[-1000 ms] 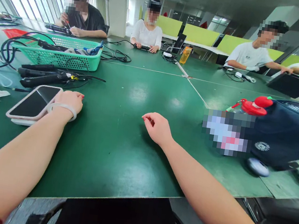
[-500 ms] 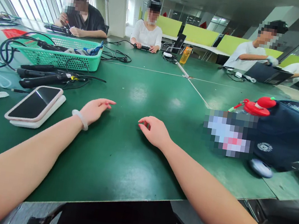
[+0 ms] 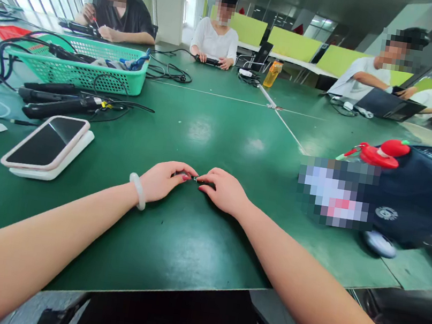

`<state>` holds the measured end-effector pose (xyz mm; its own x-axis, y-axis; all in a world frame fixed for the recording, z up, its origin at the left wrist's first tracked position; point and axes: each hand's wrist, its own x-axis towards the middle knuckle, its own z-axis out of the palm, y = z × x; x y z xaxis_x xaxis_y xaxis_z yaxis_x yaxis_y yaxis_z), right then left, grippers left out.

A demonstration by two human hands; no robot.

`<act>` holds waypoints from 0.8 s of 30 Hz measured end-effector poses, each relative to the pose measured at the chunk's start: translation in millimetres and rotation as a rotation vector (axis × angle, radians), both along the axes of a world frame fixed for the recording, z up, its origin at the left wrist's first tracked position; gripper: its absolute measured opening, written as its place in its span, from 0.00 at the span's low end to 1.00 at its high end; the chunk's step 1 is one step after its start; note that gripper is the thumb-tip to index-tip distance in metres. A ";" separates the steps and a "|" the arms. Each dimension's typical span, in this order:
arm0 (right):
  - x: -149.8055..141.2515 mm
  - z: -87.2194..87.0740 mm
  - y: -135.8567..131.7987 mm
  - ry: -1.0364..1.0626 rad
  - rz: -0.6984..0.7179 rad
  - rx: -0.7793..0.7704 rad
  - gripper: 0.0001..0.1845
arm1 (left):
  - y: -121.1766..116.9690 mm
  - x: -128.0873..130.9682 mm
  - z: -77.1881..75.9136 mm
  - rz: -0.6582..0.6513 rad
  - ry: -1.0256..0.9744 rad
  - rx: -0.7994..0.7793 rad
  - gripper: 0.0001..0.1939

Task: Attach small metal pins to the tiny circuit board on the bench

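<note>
My left hand (image 3: pixel 162 180), with a pale bangle (image 3: pixel 137 191) on its wrist, is closed, its thumb and fingers curled together just above the green table (image 3: pixel 195 245). Opposite it, my right hand (image 3: pixel 226 189) is closed too, fingers bent and thumb beneath. The fingertips of both hands nearly meet. Between them shows a tiny dark and silvery thing (image 3: pixel 195 179), too small and too covered to name. A phone (image 3: pixel 46 143) rests on a white box to the left of my left hand.
At the left are black hand tools with cords (image 3: pixel 62 105) and a green basket (image 3: pixel 86 75) of cables. On the right stand a dark blue bag (image 3: pixel 430 194), a red-lidded bottle (image 3: pixel 381 158) and a mouse (image 3: pixel 379 244). Several people sit across the table, near an orange bottle (image 3: pixel 273 74).
My left hand has moved right and nearer me, its fingers curling, until its tips met those of my right hand. A small thing now shows between them. My right hand has barely moved.
</note>
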<state>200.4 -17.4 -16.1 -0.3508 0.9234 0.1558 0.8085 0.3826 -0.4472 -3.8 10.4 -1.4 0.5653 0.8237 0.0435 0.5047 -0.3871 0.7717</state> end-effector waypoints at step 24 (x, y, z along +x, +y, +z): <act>-14.2 -7.5 -1.5 0.001 0.039 0.124 0.10 | 1.9 -0.4 -0.2 0.184 0.010 -0.050 0.15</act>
<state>186.2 -18.9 -23.6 -0.3862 0.8825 0.2682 0.7914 0.4664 -0.3952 -4.2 12.3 -1.6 0.4050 0.9143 -0.0046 0.5710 -0.2490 0.7822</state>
